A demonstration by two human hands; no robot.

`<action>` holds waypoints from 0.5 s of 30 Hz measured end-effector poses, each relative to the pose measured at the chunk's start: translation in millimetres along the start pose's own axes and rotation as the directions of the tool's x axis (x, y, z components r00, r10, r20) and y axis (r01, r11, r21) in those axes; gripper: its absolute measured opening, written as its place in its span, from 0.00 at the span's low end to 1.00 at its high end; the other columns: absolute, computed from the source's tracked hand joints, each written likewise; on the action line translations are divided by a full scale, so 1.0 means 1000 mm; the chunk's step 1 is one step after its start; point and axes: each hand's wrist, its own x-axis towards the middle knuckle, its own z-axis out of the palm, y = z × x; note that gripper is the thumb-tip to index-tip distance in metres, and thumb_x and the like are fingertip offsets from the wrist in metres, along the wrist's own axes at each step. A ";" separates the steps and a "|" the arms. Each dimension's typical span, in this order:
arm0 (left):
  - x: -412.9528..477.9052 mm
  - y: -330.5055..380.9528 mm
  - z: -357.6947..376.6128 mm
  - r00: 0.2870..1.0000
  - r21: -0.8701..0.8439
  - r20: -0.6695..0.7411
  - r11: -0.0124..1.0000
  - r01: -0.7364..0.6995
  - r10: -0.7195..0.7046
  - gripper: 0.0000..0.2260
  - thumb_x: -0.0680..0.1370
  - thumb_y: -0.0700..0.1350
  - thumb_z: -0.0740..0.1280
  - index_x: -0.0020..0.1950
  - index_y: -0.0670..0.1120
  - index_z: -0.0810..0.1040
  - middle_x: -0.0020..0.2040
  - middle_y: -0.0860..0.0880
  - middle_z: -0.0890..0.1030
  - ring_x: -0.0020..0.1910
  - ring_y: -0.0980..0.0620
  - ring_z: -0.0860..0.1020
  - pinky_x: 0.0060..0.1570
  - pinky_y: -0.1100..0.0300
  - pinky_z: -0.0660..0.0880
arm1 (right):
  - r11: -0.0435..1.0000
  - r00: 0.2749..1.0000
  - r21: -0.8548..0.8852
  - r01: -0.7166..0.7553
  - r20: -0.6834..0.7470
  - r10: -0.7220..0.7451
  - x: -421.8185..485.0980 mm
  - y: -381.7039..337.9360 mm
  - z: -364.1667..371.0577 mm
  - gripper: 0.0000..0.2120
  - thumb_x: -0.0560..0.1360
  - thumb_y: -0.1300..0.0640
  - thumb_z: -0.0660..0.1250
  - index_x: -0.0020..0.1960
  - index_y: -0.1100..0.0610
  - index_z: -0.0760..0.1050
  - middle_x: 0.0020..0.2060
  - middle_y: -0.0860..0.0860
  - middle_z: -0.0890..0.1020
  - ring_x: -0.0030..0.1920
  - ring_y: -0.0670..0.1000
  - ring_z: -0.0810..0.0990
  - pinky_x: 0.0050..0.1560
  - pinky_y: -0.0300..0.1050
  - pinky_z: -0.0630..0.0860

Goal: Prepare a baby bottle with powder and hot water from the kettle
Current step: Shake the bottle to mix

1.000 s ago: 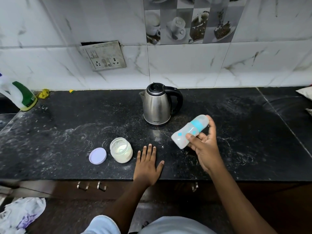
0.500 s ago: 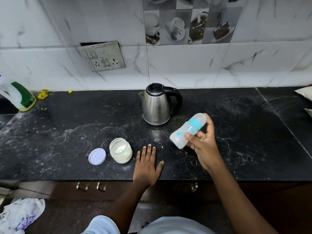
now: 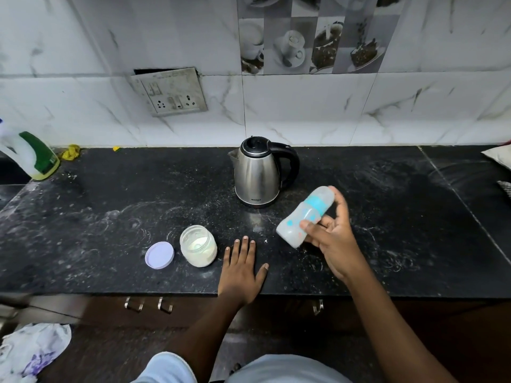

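A black speckled stone countertop [image 3: 110, 217], dusted with pale smears, runs along a white marble-tiled wall [image 3: 304, 111] that carries a grey switch-and-socket plate [image 3: 170, 92]. Near the back of the counter stands a stainless-steel electric kettle [image 3: 257, 175], upright, lid closed, spout to the left and black handle to the right. At the far left edge a white and green plastic bottle [image 3: 33, 156] leans.

The right hand [image 3: 334, 239] is raised above the counter, in front and to the right of the kettle, fingers wrapped round a baby bottle [image 3: 304, 215]. The bottle is tilted, its capped top up toward the kettle and its base down toward the person. It is translucent with a turquoise band and small coloured dots.

The left hand [image 3: 242, 269] lies flat on the counter's front edge, fingers spread wide, holding nothing. Just beside it to the left stands an open glass jar [image 3: 198, 249] of white powder, and the jar's lilac lid [image 3: 159, 255] lies flat just left of the jar.
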 end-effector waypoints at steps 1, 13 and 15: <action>0.000 0.000 0.000 1.000 0.002 0.001 1.000 -0.001 0.001 0.36 0.85 0.66 0.45 0.87 0.48 0.43 0.87 0.47 0.42 0.86 0.46 0.39 0.83 0.46 0.35 | 0.999 0.997 -0.034 -0.012 0.075 0.015 -0.001 0.000 0.000 0.46 0.72 0.70 0.77 0.77 0.34 0.64 0.62 0.58 0.85 0.61 0.59 0.85 0.56 0.56 0.84; -0.002 0.000 0.000 1.000 0.006 0.009 1.000 0.004 -0.004 0.36 0.86 0.66 0.46 0.87 0.47 0.43 0.87 0.47 0.42 0.86 0.46 0.39 0.83 0.45 0.37 | 1.000 1.000 -0.014 -0.004 0.023 0.004 -0.001 -0.005 -0.006 0.47 0.68 0.66 0.79 0.77 0.35 0.64 0.61 0.57 0.86 0.61 0.58 0.85 0.56 0.56 0.84; 0.000 0.000 -0.001 1.000 -0.002 0.008 1.000 0.003 -0.003 0.36 0.86 0.66 0.46 0.87 0.48 0.43 0.87 0.47 0.42 0.86 0.46 0.39 0.83 0.45 0.37 | 0.999 0.998 -0.047 -0.003 0.063 0.006 0.000 -0.006 -0.007 0.48 0.70 0.68 0.79 0.77 0.34 0.63 0.60 0.56 0.86 0.60 0.58 0.85 0.55 0.54 0.84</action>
